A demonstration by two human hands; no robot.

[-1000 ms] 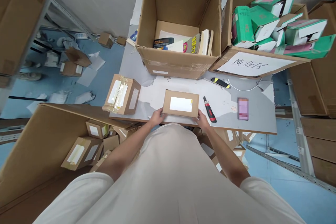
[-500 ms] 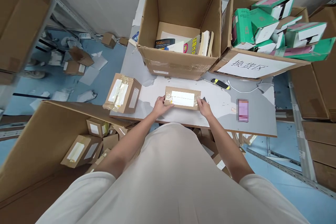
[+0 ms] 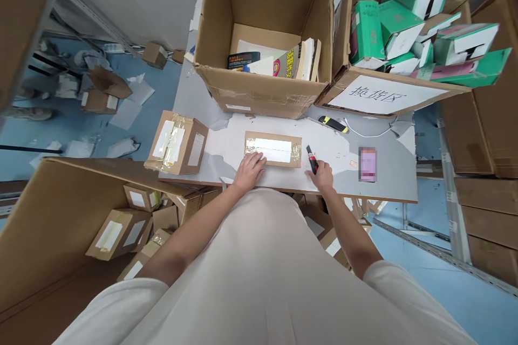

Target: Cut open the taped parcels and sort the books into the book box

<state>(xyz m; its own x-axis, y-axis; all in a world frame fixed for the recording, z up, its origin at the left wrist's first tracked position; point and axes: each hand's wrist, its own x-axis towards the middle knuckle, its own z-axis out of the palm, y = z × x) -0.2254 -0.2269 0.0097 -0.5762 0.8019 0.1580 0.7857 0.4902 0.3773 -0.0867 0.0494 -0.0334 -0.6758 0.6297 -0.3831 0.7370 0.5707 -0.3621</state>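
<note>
A small taped cardboard box [image 3: 279, 150] with a white label on top lies flat on the table. My left hand [image 3: 250, 168] rests on its near left edge, fingers stretched over the cardboard and not wrapped round it. To the right of the box, my right hand [image 3: 322, 173] is closed round a red and black utility knife [image 3: 313, 162]. The knife's tip points away from me, and it is apart from the box. A larger taped carton [image 3: 178, 144] sits at the table's left end.
At the back stand an open carton with books [image 3: 263, 86] and a carton of green boxes [image 3: 396, 94]. A black and yellow tool [image 3: 333, 124], a white cable [image 3: 370, 132] and a blurred pink item [image 3: 368, 164] lie right. A big carton [image 3: 52, 210] holds parcels at lower left.
My right hand has let go of the small box and taken hold of the utility knife beside it. My left hand has shifted onto the box's near edge. The camera view has moved slightly.
</note>
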